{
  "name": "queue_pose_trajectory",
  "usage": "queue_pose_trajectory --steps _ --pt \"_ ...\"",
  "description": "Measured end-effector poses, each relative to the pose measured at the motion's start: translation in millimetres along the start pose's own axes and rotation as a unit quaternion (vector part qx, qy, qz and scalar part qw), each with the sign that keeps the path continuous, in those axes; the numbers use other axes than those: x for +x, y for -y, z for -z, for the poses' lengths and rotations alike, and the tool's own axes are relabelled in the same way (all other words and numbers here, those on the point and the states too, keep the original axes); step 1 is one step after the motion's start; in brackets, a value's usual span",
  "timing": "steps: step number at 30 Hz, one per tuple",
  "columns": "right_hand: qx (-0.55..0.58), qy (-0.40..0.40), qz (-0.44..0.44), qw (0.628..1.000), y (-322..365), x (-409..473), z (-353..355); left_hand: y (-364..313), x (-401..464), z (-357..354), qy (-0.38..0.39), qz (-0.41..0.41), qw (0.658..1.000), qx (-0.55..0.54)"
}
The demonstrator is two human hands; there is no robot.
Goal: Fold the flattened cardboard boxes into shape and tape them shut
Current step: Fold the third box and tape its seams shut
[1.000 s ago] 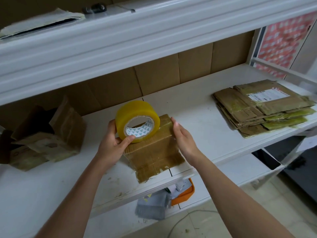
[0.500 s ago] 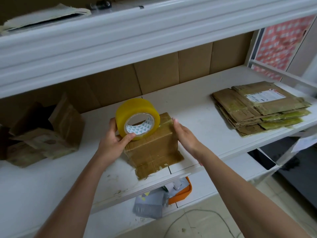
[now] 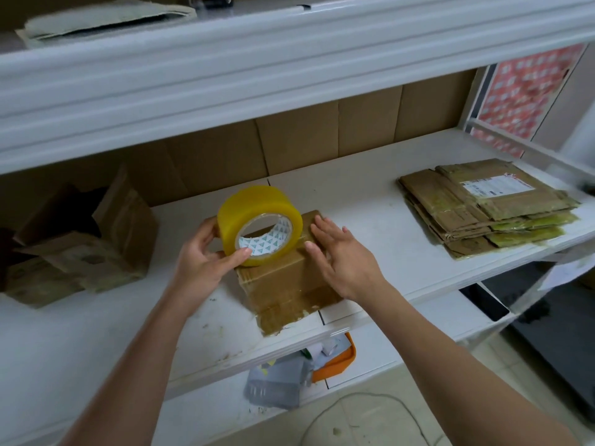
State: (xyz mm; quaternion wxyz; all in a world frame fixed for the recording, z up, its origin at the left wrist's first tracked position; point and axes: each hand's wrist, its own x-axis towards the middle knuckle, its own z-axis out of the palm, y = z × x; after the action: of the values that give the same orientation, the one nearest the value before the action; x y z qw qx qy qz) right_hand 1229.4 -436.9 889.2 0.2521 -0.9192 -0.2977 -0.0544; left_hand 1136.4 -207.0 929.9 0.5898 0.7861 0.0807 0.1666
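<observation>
A small folded cardboard box (image 3: 283,281) stands on the white shelf (image 3: 370,214), its top and front covered in tape. My left hand (image 3: 203,262) grips a yellow roll of packing tape (image 3: 257,220) upright on the box's top left. With straight fingers, my right hand (image 3: 341,255) lies flat against the box's right top edge. A stack of flattened cardboard boxes (image 3: 483,207) lies at the right end of the shelf.
Opened, crumpled cardboard boxes (image 3: 80,239) sit at the shelf's left. A thick white upper shelf (image 3: 289,59) overhangs closely above. Below the shelf edge an orange tray (image 3: 338,362) and grey packets (image 3: 277,381) lie on a lower shelf. Brown cardboard lines the back wall.
My right hand has slid from the box's right side up onto its top edge with fingers spread flat. The tape roll stays in my left hand on the box.
</observation>
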Motion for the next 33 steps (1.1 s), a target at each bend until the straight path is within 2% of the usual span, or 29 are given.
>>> queue_pose_trajectory --steps 2,10,15,19,25,29,33 --pt "-0.073 -0.003 0.017 0.997 10.4 1.3 -3.1 0.8 0.1 -1.5 0.001 -0.010 1.000 -0.005" --pt "-0.065 0.025 0.052 0.996 12.0 -4.0 -1.9 2.9 -4.0 29.5 -0.014 -0.012 1.000 -0.009" --pt "-0.147 0.057 0.055 0.986 29.3 3.0 -2.5 -1.0 -9.2 38.0 0.008 -0.023 1.000 -0.008" --pt "-0.120 0.057 0.060 0.989 41.7 -6.3 -14.6 -4.9 -12.4 33.9 0.010 -0.032 0.999 -0.011" --pt "-0.135 0.059 0.054 0.988 42.8 -2.7 -10.1 -8.4 -16.6 66.7 0.009 -0.023 1.000 0.019" --pt "-0.107 0.075 0.026 0.991 59.1 1.7 -14.2 -14.0 -18.9 63.2 0.022 -0.031 0.999 0.027" --pt "-0.098 0.052 0.032 0.993 59.8 -0.7 -23.5 -18.5 -22.4 69.5 0.027 -0.027 0.998 0.044"
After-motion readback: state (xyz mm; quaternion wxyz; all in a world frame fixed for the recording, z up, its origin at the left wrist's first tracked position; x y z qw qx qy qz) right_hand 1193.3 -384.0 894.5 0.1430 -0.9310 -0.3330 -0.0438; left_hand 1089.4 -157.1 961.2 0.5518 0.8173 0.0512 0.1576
